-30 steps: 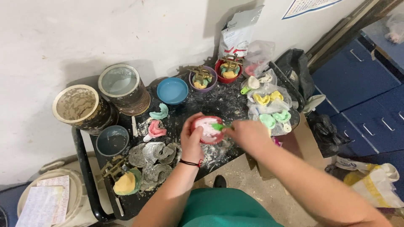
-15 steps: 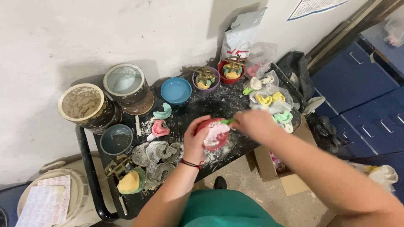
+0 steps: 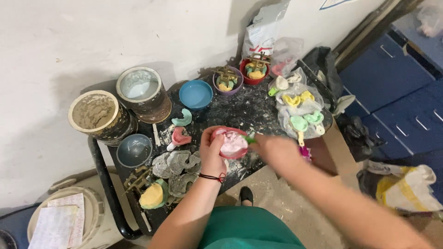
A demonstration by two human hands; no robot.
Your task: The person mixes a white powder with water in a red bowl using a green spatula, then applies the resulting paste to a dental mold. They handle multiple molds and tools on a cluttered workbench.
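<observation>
My left hand (image 3: pixel 211 156) cups a red rubber mixing bowl (image 3: pixel 229 142) filled with pink paste, held over the black table (image 3: pixel 249 110). My right hand (image 3: pixel 272 150), blurred by motion, grips a green-handled spatula (image 3: pixel 249 139) whose blade reaches into the paste. Just left of the bowl lie a pink dental impression tray (image 3: pixel 179 137) and a teal one (image 3: pixel 183 118). Several metal impression trays (image 3: pixel 177 163) are piled below them.
Two large tubs (image 3: pixel 97 113) (image 3: pixel 140 87) stand at the table's left, with a grey bowl (image 3: pixel 134 150) and a blue bowl (image 3: pixel 195 93) nearby. Purple and red bowls (image 3: pixel 227 79) (image 3: pixel 254 70) hold models. Bagged coloured trays (image 3: pixel 300 110) lie right. Blue drawers (image 3: pixel 397 92) stand beyond.
The camera has shifted, so the table sits a little differently in view. My right hand keeps moving the spatula in the red bowl, which my left hand still holds.
</observation>
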